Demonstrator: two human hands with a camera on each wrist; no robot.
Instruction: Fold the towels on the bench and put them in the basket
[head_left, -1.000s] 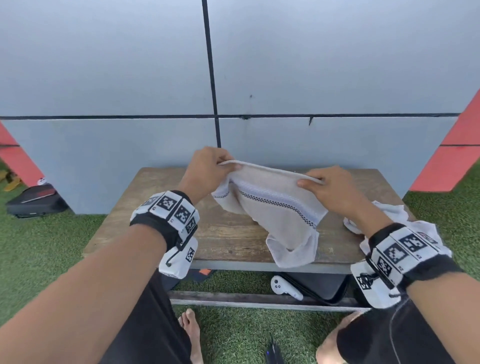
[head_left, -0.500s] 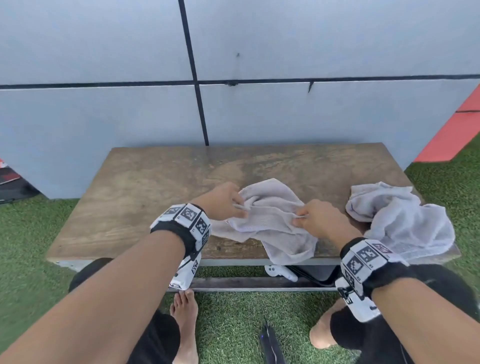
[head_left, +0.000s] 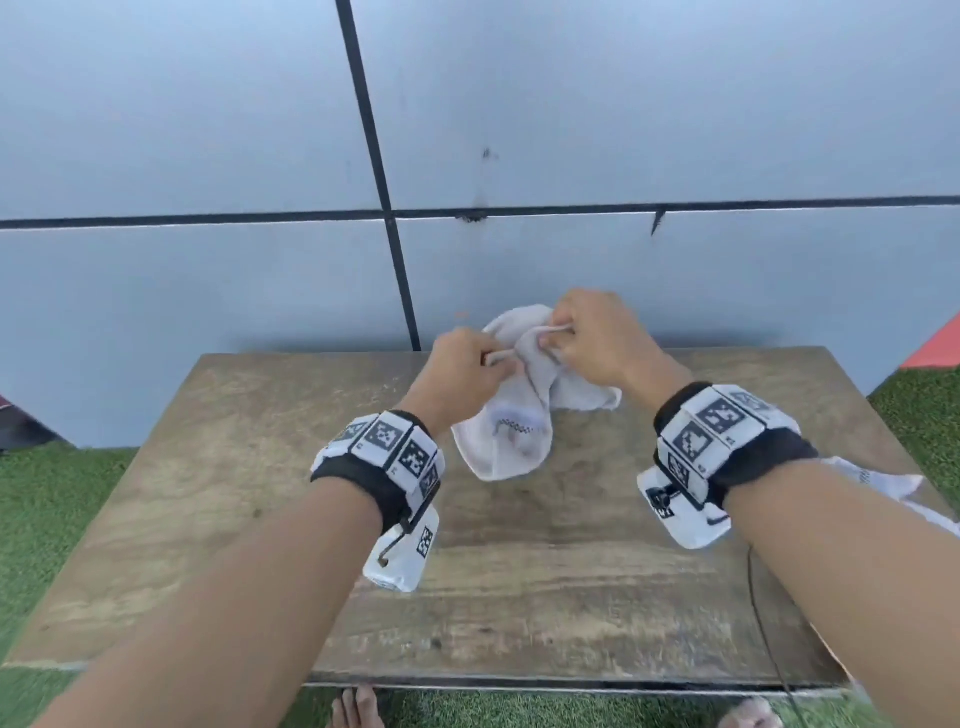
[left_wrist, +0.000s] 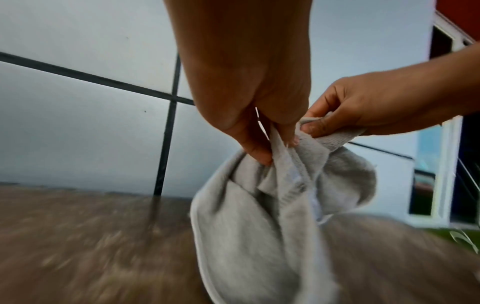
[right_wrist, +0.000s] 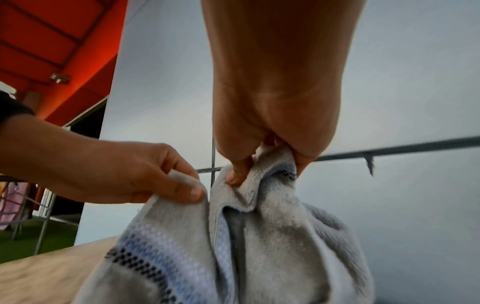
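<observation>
A small pale grey towel (head_left: 511, 431) with a dotted dark stripe hangs bunched above the far half of the wooden bench (head_left: 218, 499). My left hand (head_left: 460, 371) pinches one top edge of it and my right hand (head_left: 597, 340) pinches the other, close together. In the left wrist view my left hand (left_wrist: 259, 144) grips the towel (left_wrist: 249, 236), with my right hand (left_wrist: 337, 115) beside it. In the right wrist view my right hand (right_wrist: 262, 164) holds the towel (right_wrist: 259, 246), and my left hand (right_wrist: 155, 179) pinches its edge. A second towel (head_left: 883, 488) lies crumpled at the bench's right edge, partly behind my right forearm. No basket is in view.
A grey panelled wall (head_left: 208, 156) rises right behind the bench. Green artificial grass (head_left: 47, 499) surrounds it. My bare feet (head_left: 358, 709) show below the bench's near edge. A red surface (head_left: 935, 348) stands at the far right.
Both hands have lifted the towel off the bench's front edge and carried it up and toward the wall. They have come closer together, so the towel now hangs bunched.
</observation>
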